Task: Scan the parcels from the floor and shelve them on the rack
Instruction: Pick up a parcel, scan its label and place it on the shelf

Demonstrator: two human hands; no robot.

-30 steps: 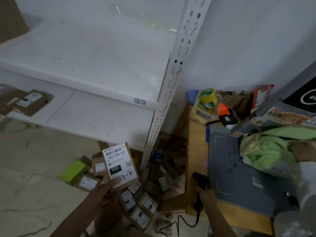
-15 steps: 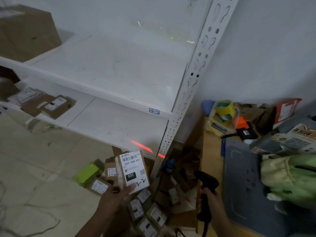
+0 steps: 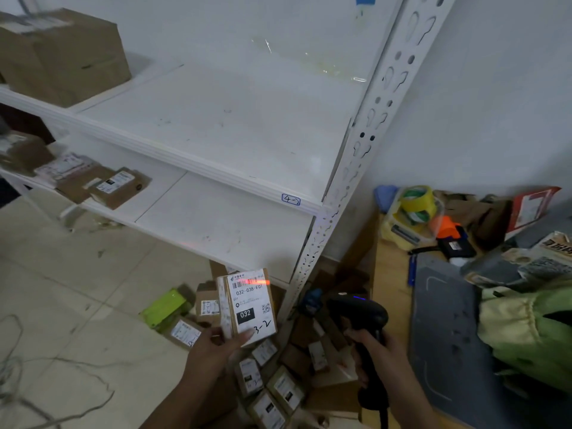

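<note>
Shifting from shelf (image 3: 216, 224) onto parcel (image 3: 250, 305) barcode, red beam (image 3: 263, 281), left grip (image 3: 213, 348) pinching parcel, right grip (image 3: 374, 348) clasping scanner (image 3: 359, 311)

Dim indoor light, grey cast, glare on plastic film (image 3: 312, 61) far on shelf, red scan line (image 3: 263, 282) glowing on parcel (image 3: 250, 305) label, far-left cardboard box (image 3: 62, 54) blurred, wide-angle bend twd edges, rack post (image 3: 365, 144) bowed

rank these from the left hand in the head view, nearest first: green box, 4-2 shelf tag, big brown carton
1. green box, on the floor just left of the left hand
2. 4-2 shelf tag, on the shelf edge above
3. big brown carton, far upper left on the rack
</note>
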